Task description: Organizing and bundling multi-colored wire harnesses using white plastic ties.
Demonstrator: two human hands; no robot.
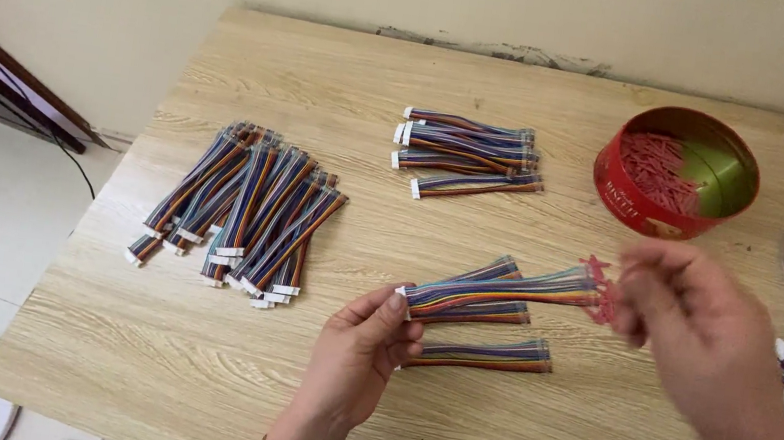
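I see the left hand point(357, 347) pinching one end of a flat rainbow ribbon cable point(503, 293), fingers closed on it near its white plug, so the cable stretches out level above the table point(191, 365) toward the right hand point(700, 336). That hand is blurred; its fingers look gathered around the cable's far end, where a small red clip-like piece point(598, 277) shows, but I cannot tell how firm that grip is. Held taut between both hands, the cable keeps its far end steady.

Two more loose cables point(485, 353) lie just beneath it. A large stack of cables point(242, 205) sits to the left, a smaller stack point(466, 154) farther back, and a round red tin point(678, 172) holding red pieces stands near the right hand.
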